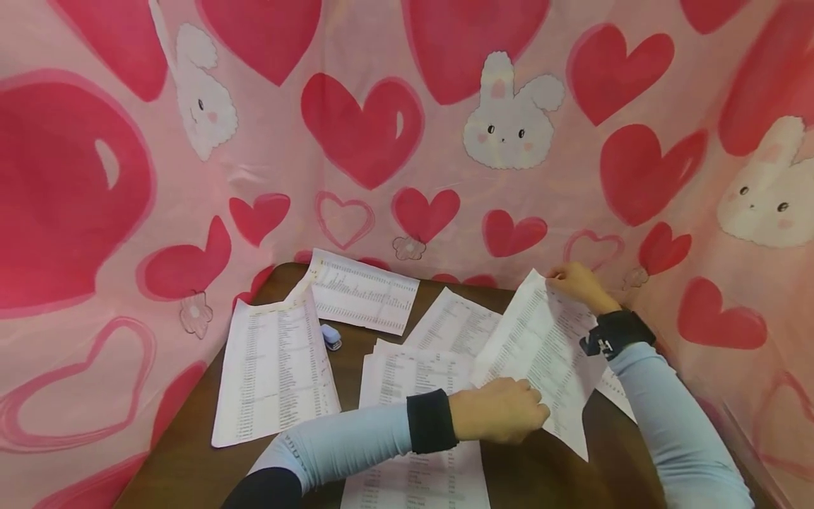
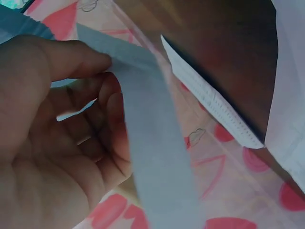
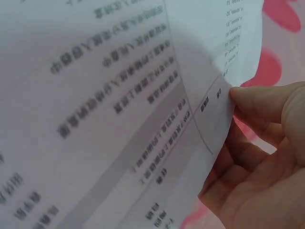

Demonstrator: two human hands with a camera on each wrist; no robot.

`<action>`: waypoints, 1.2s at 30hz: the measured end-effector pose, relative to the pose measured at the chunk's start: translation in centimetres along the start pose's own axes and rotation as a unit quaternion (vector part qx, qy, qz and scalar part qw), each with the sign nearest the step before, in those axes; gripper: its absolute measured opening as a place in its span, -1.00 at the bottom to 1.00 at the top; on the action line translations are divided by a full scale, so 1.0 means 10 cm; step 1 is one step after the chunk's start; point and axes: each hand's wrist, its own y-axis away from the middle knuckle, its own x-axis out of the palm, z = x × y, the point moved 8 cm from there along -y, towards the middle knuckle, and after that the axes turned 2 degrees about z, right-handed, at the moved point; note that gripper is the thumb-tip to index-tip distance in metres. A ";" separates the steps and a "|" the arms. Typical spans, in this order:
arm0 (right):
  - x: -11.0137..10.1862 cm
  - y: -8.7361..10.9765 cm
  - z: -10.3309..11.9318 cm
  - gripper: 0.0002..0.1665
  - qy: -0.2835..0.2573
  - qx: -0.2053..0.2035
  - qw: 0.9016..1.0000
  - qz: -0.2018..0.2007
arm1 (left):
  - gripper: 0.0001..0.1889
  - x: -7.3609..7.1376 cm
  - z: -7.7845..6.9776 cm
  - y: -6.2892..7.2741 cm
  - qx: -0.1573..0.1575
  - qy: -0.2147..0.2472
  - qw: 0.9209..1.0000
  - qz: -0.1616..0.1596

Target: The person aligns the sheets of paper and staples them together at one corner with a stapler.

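A printed sheet of paper (image 1: 540, 346) is held up at a tilt between both hands, over the right part of the table. My right hand (image 1: 580, 286) pinches its top right corner; in the right wrist view the thumb and fingers grip the sheet's edge, with rows of print facing the camera. Lower down, my left hand (image 1: 502, 410) holds the near edge, and the left wrist view shows its thumb (image 2: 81, 59) pressing the paper against curled fingers. Beneath the left forearm lies a stack of printed sheets (image 1: 420, 466), partly hidden by the arm.
More printed sheets (image 1: 273, 375) lie at the left, with another sheet (image 1: 362, 290) at the back edge. A small blue stapler-like object (image 1: 331, 336) sits between them. One sheet (image 1: 454, 322) lies behind the stack, and another (image 1: 615, 392) shows under the right wrist. A heart-patterned curtain (image 1: 381, 177) borders the table.
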 end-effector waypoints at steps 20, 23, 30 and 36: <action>0.54 -0.41 0.96 -0.79 0.005 -0.116 0.993 0.030 | -0.92 -0.25 -0.08 0.54 -0.042 -0.128 0.990 -0.028; 0.61 -0.43 1.02 -0.78 0.004 -0.123 0.992 0.036 | -0.85 -0.24 -0.07 0.58 -0.034 -0.106 0.993 -0.023; 0.86 -0.41 1.26 -0.72 0.008 -0.130 0.989 0.066 | -0.84 -0.11 -0.09 0.61 -0.015 -0.074 0.997 0.022; 1.17 -0.43 1.59 -0.79 0.026 -0.167 0.982 0.086 | -0.91 0.05 -0.18 0.64 -0.005 -0.053 0.997 0.055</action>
